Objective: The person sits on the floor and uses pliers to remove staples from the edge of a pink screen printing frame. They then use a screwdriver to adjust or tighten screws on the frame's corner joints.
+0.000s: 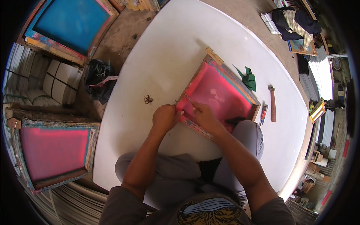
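In front of my folded legs a wooden screen-printing frame [213,96] with pink mesh lies tilted on the white surface. My left hand [165,118] is closed at its left edge, thumb pressed on the wood. Over the same edge my right hand [205,118] is closed round a thin pointed tool [188,98], whose tip reaches the frame's rail; most of it is hidden in the fingers. A dark object [235,120] lies on the mesh near my right knee. Left of the frame is a small heap of thin brown bits [148,99].
Right of the frame lie a green cloth [248,79], a red-handled tool [264,112] and a hammer [273,103]. More screen frames, one blue [73,24] and one pink [54,152], stand at the left. A black plastic bag [99,80] sits beside the white surface [168,41].
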Demonstrator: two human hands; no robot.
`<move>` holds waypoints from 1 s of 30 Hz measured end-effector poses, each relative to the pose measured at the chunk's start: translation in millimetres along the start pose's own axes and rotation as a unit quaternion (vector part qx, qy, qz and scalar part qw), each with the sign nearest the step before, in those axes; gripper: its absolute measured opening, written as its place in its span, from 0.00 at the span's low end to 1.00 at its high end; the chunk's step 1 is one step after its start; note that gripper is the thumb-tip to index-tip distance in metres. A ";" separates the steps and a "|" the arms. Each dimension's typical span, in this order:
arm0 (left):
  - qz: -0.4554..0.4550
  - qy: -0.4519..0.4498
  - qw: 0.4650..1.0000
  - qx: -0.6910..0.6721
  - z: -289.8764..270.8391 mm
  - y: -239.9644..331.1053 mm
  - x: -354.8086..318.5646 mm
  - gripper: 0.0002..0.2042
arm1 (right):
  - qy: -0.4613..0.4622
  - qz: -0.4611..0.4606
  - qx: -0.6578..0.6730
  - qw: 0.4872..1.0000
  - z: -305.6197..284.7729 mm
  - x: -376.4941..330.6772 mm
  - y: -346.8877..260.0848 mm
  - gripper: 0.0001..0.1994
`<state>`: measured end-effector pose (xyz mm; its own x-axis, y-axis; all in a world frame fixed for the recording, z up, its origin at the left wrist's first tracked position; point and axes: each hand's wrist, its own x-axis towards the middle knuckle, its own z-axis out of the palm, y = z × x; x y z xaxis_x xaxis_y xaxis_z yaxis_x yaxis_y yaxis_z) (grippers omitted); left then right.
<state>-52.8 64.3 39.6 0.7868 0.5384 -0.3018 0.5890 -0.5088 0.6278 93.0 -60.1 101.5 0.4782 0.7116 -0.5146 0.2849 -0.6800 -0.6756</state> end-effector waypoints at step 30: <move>-0.009 -0.010 0.998 -0.055 -7.8 -3.5 4.5 0.18 | -0.091 0.019 0.325 0.941 6.1 10.0 76.5 0.22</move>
<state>-52.8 73.8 41.7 0.7805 0.5328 -0.3270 0.5800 -0.4218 0.6969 114.5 -104.0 41.4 0.3101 0.7473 -0.5877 -0.3266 -0.4968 -0.8041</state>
